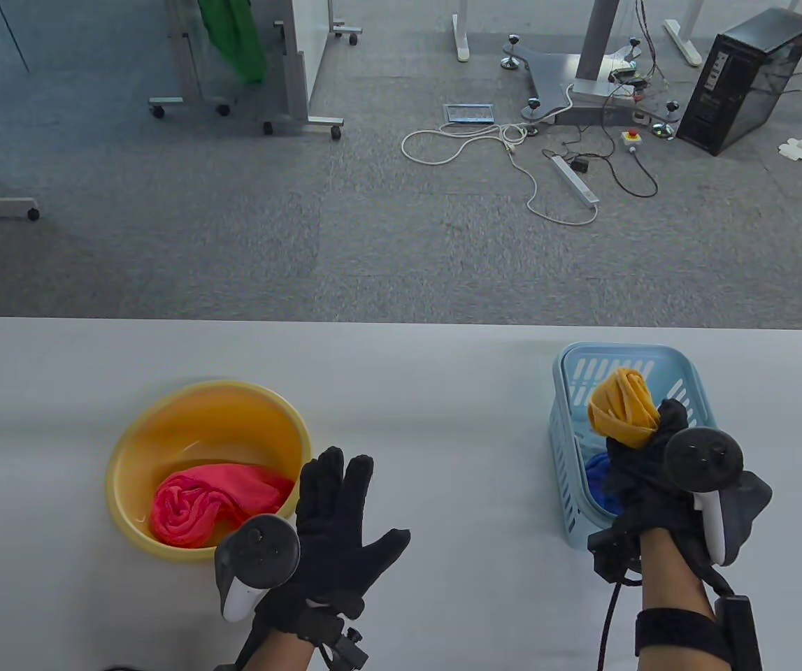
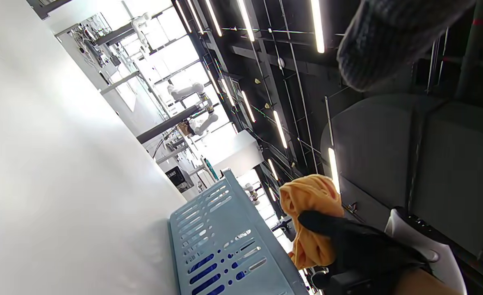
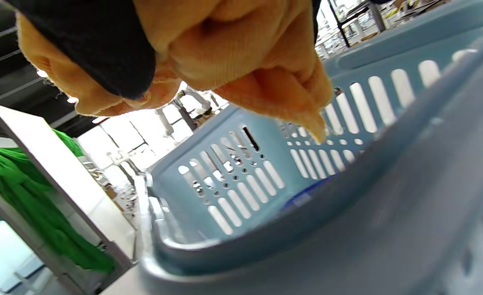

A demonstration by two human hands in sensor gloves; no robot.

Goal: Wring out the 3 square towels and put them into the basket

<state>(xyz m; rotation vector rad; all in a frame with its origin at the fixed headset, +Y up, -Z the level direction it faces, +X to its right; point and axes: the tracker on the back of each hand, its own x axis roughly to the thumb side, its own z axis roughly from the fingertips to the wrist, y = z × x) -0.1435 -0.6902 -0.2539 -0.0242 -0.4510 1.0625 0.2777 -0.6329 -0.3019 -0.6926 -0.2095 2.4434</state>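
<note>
My right hand [image 1: 659, 437] grips a bunched orange towel [image 1: 623, 414] above the light blue basket [image 1: 568, 447] at the table's right. The same orange towel [image 3: 241, 53] hangs just over the basket's rim [image 3: 266, 237] in the right wrist view, and the left wrist view shows the orange towel [image 2: 313, 205] beside the basket wall [image 2: 221, 246]. A blue towel [image 1: 600, 479] lies inside the basket. A pink towel [image 1: 212, 500] sits in the yellow basin [image 1: 208, 419] on the left. My left hand [image 1: 338, 517] hovers flat with fingers straight, right of the basin, holding nothing.
The white table [image 1: 435, 391] spans the lower half of the table view. Beyond its far edge lie grey carpet, cables [image 1: 512, 161], a computer tower [image 1: 747, 80] and wheeled frames with green cloth [image 1: 236, 38].
</note>
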